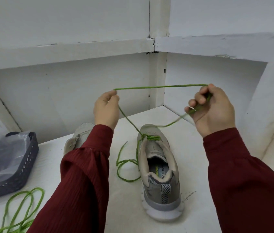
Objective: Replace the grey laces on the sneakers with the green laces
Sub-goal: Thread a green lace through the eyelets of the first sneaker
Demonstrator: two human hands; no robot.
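Pinching the green lace (pixel 159 87) between thumb and forefinger of the left hand (pixel 106 110), raised above the bench (pixel 127 216). Grasping the same lace in the right hand (pixel 212 108), fingers curled round it. Stretched taut and nearly level between the two hands; from the left hand slanting down to the eyelets of the grey sneaker (pixel 159 165), from the right hand dropping as a blurred slack strand toward its toe. Threaded in a few green bars just ahead of the shoe opening; which eyelet rows, cannot tell. Loose tail looped on the bench just left of that sneaker. Upright on the bench, heel toward the camera. Behind the left forearm, partly hidden: second sneaker (pixel 80 137). Far left: dark perforated basket (pixel 26 174) holding a clear plastic bag (pixel 6 157). In front of the basket: spare green lace (pixel 23 207) in loose coils. Dark red sleeves (pixel 242 182) on both arms.
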